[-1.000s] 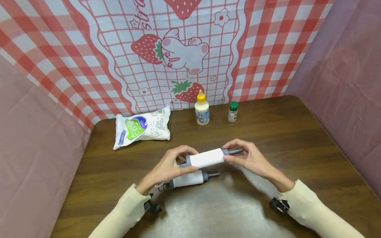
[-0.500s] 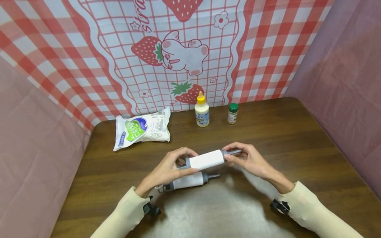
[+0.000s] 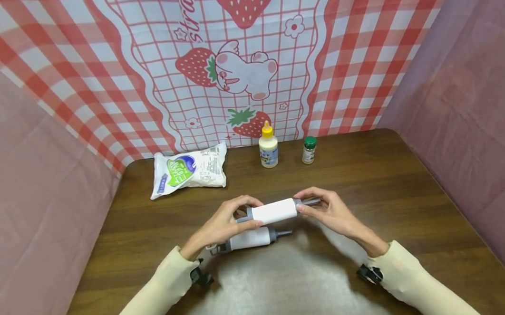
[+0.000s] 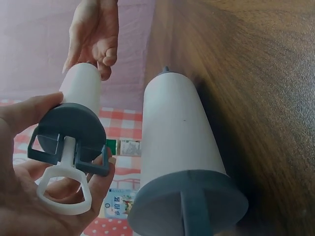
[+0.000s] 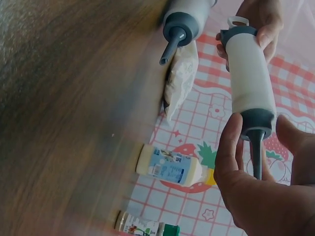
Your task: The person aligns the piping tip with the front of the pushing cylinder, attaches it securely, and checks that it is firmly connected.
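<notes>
A large white syringe [image 3: 274, 211] with grey ends is held above the table, tilted slightly up to the right. My left hand [image 3: 223, 221] grips its handle end, thumb and fingers around the grey collar. A white plunger ring [image 4: 87, 194] sticks out there, pushed well in, in the left wrist view. At the other end, my right hand [image 3: 334, 212] has its fingertips around the grey cap [image 5: 258, 118]; the grey nozzle [image 5: 257, 152] points in among its fingers. A second, similar syringe [image 3: 250, 238] lies on the table just nearer, its handle end partly behind my left wrist.
On the wooden table [image 3: 409, 206], a white printed bag [image 3: 189, 170] lies back left. A yellow-capped squeeze bottle [image 3: 268, 149] and a small green-lidded jar [image 3: 309, 150] stand at the back. Behind hangs a red-and-white checked cloth [image 3: 355, 76]; pinkish cloth [image 3: 459, 94] flanks the sides.
Both hands keep their hold on the syringe, nearly in place. The right fingertips shift very slightly at the grey cap. The second syringe has not moved.
</notes>
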Tool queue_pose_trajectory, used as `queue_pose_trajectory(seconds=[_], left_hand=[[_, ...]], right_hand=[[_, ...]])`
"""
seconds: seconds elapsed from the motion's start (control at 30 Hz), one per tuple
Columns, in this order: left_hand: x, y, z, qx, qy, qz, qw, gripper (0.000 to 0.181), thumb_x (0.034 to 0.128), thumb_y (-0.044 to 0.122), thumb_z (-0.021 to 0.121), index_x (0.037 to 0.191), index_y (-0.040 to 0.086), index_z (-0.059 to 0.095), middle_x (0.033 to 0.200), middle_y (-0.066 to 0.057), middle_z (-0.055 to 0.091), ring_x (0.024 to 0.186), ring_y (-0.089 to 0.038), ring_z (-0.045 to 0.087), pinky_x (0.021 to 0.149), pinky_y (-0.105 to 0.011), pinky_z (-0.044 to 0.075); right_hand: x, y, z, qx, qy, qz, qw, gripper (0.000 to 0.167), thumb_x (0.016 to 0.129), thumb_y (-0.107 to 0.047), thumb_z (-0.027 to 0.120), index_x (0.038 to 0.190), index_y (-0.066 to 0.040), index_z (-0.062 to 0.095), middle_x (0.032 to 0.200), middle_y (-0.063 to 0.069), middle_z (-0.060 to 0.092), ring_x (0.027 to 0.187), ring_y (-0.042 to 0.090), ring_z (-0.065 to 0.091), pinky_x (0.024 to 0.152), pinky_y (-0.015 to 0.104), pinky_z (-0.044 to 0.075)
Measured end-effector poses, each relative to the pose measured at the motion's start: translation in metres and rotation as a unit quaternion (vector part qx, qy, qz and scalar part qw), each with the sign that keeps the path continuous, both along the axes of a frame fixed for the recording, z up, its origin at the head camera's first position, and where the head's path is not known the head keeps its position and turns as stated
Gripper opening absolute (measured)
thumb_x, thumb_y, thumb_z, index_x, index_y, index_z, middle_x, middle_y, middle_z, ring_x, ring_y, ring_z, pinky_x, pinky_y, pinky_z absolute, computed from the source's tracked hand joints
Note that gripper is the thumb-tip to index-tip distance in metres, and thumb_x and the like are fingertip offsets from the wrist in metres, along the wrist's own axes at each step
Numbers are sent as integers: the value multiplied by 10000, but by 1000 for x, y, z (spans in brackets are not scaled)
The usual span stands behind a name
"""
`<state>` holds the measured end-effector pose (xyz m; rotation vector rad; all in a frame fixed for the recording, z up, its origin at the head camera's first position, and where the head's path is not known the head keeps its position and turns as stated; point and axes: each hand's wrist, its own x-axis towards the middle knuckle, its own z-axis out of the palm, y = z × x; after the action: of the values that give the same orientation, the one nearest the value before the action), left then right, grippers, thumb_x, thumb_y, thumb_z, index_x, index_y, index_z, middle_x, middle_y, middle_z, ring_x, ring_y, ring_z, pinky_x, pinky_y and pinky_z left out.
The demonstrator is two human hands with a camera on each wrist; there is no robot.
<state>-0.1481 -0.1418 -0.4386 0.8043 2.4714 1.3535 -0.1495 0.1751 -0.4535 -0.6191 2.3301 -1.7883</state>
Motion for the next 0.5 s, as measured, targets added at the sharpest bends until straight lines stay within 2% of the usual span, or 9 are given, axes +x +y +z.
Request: queue_pose_trajectory(seconds=[0.1, 0.23, 0.33, 0.5], left_hand=[[-1, -2, -1, 44, -130, -16, 9999, 357, 925, 304, 806, 1260, 278, 683, 1186, 70, 713, 1074, -232, 641, 869, -297, 549], [-1, -2, 0, 105, -179, -33, 9998, 360, 921, 298, 812, 1256, 277, 683, 1185, 67, 712, 1064, -221, 642, 869, -298, 552], [-1, -1, 1, 75, -84, -2, 9999, 369, 907, 296, 826, 1247, 273, 686, 1192, 68, 709, 1069, -180, 645, 894, -317, 566], [0, 3, 1, -18, 270, 95, 9996, 400, 875, 282, 857, 1239, 241, 694, 1208, 43, 703, 1079, -136, 651, 914, -374, 595]], right_hand=[[1, 1, 2, 54, 118, 97, 9999, 327, 930, -91, 780, 1244, -56, 697, 1263, 174, 707, 1048, 78, 706, 901, 259, 610], [2, 2, 4, 18, 7, 150, 9999, 339, 921, -86, 788, 1245, -52, 696, 1282, 186, 699, 1048, 73, 712, 886, 246, 611], [2, 1, 5, -8, -127, 77, 9999, 328, 929, -82, 777, 1240, -23, 693, 1270, 216, 694, 997, 73, 720, 854, 239, 614], [4, -1, 4, -43, -339, -105, 9994, 315, 947, -77, 757, 1242, 5, 684, 1259, 229, 686, 928, 74, 726, 815, 219, 601]])
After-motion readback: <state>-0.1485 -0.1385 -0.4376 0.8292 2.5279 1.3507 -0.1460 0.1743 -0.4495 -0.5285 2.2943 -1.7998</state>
